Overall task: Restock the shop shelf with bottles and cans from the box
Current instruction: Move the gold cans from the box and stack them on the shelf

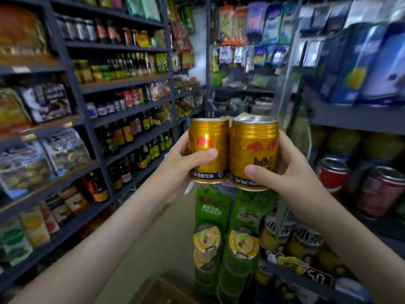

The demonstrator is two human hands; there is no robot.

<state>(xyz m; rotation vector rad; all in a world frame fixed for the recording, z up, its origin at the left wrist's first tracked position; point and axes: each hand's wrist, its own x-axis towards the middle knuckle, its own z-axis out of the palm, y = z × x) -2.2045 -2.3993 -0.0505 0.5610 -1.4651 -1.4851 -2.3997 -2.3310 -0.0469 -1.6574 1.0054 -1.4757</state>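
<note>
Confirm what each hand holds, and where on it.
Left hand grips the left gold can, right hand the right gold can; each wraps the lower body, thumb across the front.

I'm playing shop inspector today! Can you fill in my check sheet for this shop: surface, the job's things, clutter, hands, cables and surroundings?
Surface: pale floor between the shelves.
Job's things: two gold cans, the left can and the right can, upright and side by side in the air; cardboard box at the bottom edge, mostly out of view.
Clutter: green packs in hanging strips, seen below the cans.
Hands: left hand grips the left can; right hand grips the right can.
Cables: nothing seen.
Surroundings: left shelves with bottles and packets; red cans on the right shelf.
</note>
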